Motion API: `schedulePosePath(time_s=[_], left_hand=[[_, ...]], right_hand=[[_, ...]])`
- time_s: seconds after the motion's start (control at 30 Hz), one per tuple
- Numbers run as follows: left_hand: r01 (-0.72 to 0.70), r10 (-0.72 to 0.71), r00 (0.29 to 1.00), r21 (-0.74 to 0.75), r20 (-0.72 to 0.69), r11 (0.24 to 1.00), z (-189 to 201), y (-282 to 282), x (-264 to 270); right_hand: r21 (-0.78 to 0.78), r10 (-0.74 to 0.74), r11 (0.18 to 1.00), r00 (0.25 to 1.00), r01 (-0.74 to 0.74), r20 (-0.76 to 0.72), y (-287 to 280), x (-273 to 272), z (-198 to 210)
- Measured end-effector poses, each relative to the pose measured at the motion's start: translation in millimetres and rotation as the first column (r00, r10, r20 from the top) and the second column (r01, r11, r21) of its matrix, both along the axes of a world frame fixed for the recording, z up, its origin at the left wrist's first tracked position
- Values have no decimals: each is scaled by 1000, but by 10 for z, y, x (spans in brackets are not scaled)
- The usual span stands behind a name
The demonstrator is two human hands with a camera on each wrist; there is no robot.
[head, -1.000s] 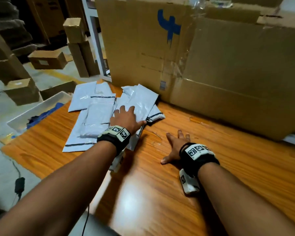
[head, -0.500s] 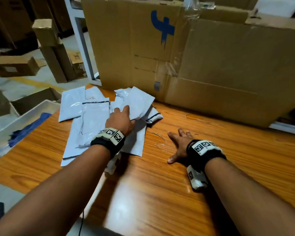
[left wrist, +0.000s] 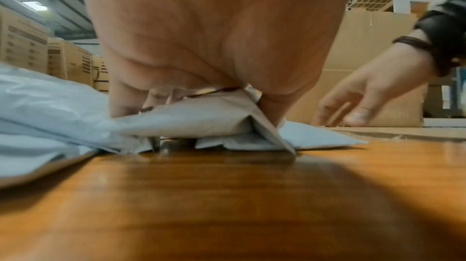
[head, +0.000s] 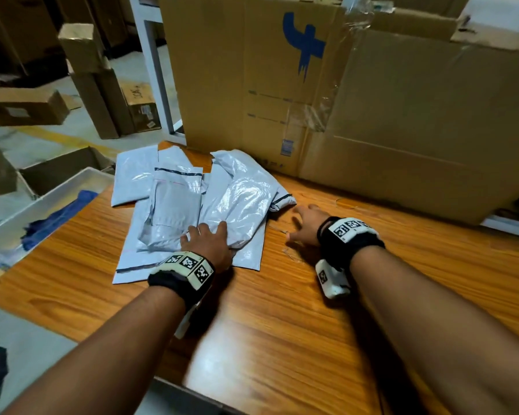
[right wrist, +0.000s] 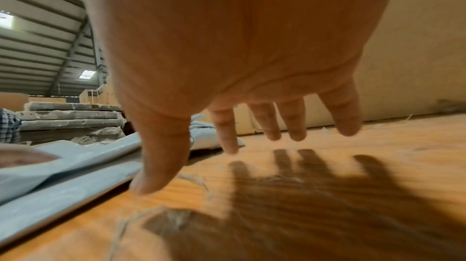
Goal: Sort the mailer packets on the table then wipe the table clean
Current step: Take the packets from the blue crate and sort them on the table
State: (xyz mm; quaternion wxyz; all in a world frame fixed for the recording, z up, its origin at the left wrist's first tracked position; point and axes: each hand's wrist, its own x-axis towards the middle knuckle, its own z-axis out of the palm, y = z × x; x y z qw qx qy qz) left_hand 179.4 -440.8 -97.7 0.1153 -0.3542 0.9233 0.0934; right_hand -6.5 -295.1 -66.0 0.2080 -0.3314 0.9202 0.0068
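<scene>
Several grey-white mailer packets (head: 174,205) lie overlapping on the wooden table (head: 282,324), at its far left. My left hand (head: 206,235) is on the near edge of the pile. In the left wrist view its fingers and thumb pinch a fold of one mailer packet (left wrist: 201,118) and lift it off the wood. My right hand (head: 301,224) hovers just right of the pile, palm down. Its fingers (right wrist: 271,126) are spread and straight above their shadow and hold nothing.
A large taped cardboard box (head: 372,115) stands along the table's back edge, close behind the pile. Left of the table a white tray (head: 72,187) holds a blue cloth (head: 54,217). More cardboard boxes (head: 24,106) sit on the floor beyond.
My left hand has slid back from the top of the pile to its near edge and pinched a packet. My right hand has lifted off the table and moved forward toward the pile.
</scene>
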Motion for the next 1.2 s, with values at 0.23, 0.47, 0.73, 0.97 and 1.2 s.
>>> schedulePosePath(time_s=[0.23, 0.47, 0.73, 0.97, 1.2], left_hand=[[-16, 14, 998, 28, 59, 999, 33, -9, -47], [-27, 28, 999, -19, 45, 999, 1, 14, -43], [-9, 9, 999, -11, 52, 1000, 35, 17, -4], [131, -131, 991, -74, 3, 989, 333, 83, -41], [176, -183, 975, 68, 125, 982, 256, 195, -66]], right_hand=[[-333, -49, 938, 987, 97, 150, -511, -322, -91], [-437, -3, 898, 994, 52, 111, -749, -307, -236], [-425, -182, 897, 978, 124, -99, -165, -303, -9], [-310, -225, 937, 958, 163, -176, 651, -43, 47], [-38, -187, 982, 973, 183, -136, 791, 104, -86]])
